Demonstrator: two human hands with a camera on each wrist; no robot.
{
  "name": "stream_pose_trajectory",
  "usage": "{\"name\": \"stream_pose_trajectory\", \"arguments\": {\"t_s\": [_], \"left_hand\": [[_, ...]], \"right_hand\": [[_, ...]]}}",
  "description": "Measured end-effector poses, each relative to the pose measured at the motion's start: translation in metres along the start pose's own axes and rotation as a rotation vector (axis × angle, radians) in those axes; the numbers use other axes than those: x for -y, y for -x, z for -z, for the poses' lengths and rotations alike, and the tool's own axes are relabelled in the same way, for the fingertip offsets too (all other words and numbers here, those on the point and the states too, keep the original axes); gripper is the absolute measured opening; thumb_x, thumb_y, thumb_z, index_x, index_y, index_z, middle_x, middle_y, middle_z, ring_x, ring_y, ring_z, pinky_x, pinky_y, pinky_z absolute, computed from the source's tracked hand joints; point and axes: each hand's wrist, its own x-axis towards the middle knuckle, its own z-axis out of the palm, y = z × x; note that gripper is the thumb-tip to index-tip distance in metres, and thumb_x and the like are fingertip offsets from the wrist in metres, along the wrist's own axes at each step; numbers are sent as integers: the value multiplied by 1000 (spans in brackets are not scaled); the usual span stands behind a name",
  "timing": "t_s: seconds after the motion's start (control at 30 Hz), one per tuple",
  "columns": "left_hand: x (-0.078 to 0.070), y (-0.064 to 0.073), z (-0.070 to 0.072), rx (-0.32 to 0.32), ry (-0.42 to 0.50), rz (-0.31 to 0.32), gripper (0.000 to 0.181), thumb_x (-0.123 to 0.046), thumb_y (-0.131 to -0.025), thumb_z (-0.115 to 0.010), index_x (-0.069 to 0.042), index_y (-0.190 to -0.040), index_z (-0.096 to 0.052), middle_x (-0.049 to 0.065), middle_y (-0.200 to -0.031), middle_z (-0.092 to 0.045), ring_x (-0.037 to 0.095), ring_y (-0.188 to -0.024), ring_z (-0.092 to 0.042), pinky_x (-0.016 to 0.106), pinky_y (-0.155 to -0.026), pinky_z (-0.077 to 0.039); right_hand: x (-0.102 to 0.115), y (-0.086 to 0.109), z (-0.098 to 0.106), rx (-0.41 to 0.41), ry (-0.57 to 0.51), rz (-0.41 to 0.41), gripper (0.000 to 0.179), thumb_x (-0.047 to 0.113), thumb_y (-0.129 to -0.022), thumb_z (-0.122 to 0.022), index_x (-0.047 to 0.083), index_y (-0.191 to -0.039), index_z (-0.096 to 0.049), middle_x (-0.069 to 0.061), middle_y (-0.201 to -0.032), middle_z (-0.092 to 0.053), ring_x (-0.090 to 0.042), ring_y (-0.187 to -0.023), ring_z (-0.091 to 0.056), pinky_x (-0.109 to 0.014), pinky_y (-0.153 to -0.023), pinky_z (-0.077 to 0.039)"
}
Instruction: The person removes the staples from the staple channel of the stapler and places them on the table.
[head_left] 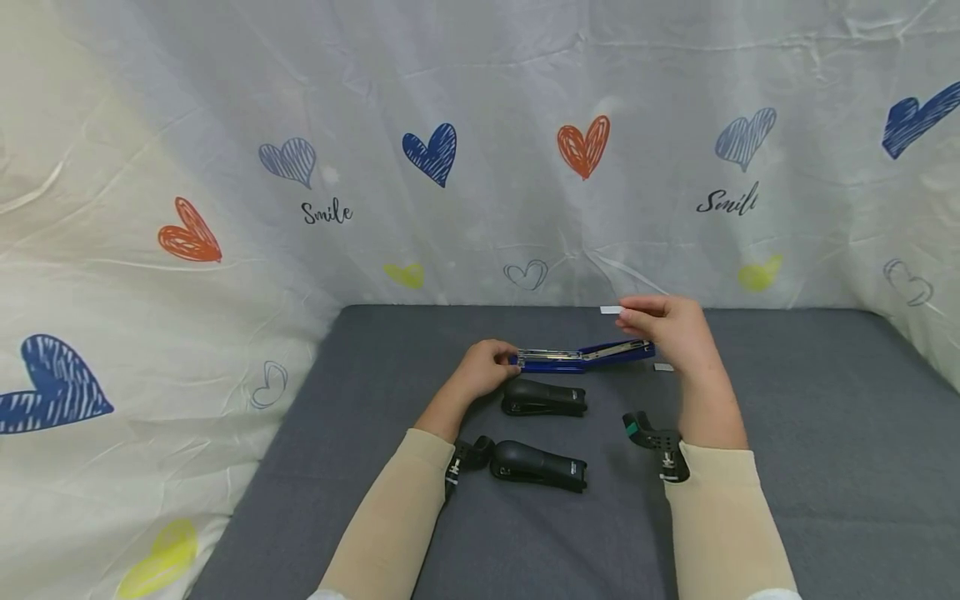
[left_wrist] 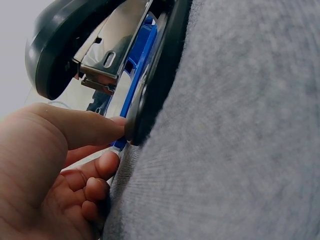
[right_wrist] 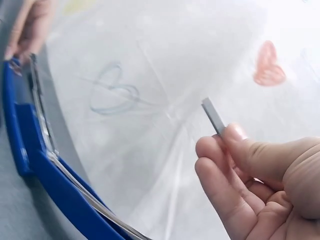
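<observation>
A blue stapler [head_left: 551,367] lies opened out, its metal staple channel showing. My left hand [head_left: 482,367] pinches its left end between thumb and fingers. In the left wrist view, the nearer black stapler partly hides that blue body [left_wrist: 134,82]. Above the stapler's right end, my right hand [head_left: 672,333] holds up a small strip of staples [head_left: 611,310]. The right wrist view shows this grey strip [right_wrist: 213,116] pinched between thumb and fingertips, most of its length sticking out.
Two black staplers, one [head_left: 543,398] just in front of the blue one and another [head_left: 538,465] closer to me, lie on the grey cloth-covered table [head_left: 840,450]. A second staple strip [head_left: 663,367] rests near the right wrist. A white curtain [head_left: 480,225] with printed hearts hangs behind.
</observation>
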Motion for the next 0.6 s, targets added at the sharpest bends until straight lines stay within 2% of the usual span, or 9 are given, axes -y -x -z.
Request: {"name": "stream_pose_trajectory", "arguments": {"t_s": [0.13,0.2,0.33,0.43,0.5,0.6], "left_hand": [[0,0,0,-1,-4,3,32,-11,-95,-73,-2,-125,-72,3,-81,-60,15,-73,-52,31,-68,-43],[0,0,0,-1,-5,5,32,-11,-95,-73,-2,-125,-72,3,-81,-60,15,-73,-52,31,-68,-43],[0,0,0,-4,-5,3,32,-11,-95,-73,-2,-125,-72,3,-80,-60,15,-72,-52,30,-67,-43],[0,0,0,-5,-5,4,32,-12,-95,-74,-2,-126,-72,3,-81,-60,15,-72,-51,30,-67,-43],[1,0,-1,-7,-7,4,32,-12,-95,-74,-2,-126,-72,3,-81,-60,15,-72,-52,31,-67,-43],[2,-1,-1,-10,-2,4,32,-12,-95,-74,-2,-125,-72,3,-81,-60,16,-73,-52,31,-67,-43]], "right_hand": [[-4,3,15,-14,40,-43,39,17,-103,-66,-1,-137,-63,-14,-121,-71,-1,-93,-71,-25,-91,-53],[-6,4,22,-22,60,-52,40,18,-103,-66,0,-137,-63,-14,-123,-70,-1,-94,-71,-30,-96,-51],[-13,7,35,-46,92,-68,40,21,-103,-65,0,-138,-63,3,-110,-73,2,-91,-70,-41,-102,-48],[-19,9,44,-65,113,-75,40,22,-103,-66,0,-136,-63,14,-102,-71,6,-87,-68,-47,-105,-45],[-24,10,49,-71,132,-77,40,21,-103,-66,-1,-136,-63,12,-104,-70,8,-85,-67,-49,-105,-45],[-31,12,56,-69,186,-86,39,23,-103,-65,0,-135,-63,0,-113,-71,10,-83,-65,-51,-104,-45]]}}
